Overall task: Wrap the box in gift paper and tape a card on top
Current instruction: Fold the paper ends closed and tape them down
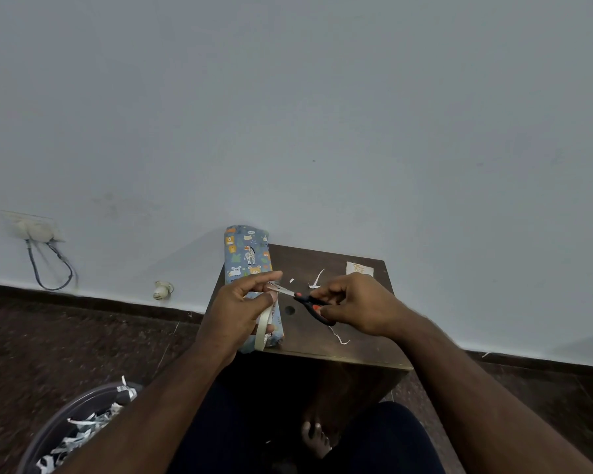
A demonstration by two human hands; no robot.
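Wrapped box [250, 268], blue animal-print paper, lies along the left edge of the small dark table [350, 340], far end sticking out past the table's back edge. L hand [235, 309] over the box's near half, fingers curled round a tape roll [263, 328] w/ a strip pinched out. R hand [358, 304] above table centre grips black/red scissors [310, 302], blades at the strip. Card [360, 268] at table's back right corner. Paper scraps [316, 280] mid-table. Bin [79, 429] of offcuts on floor, left of table.
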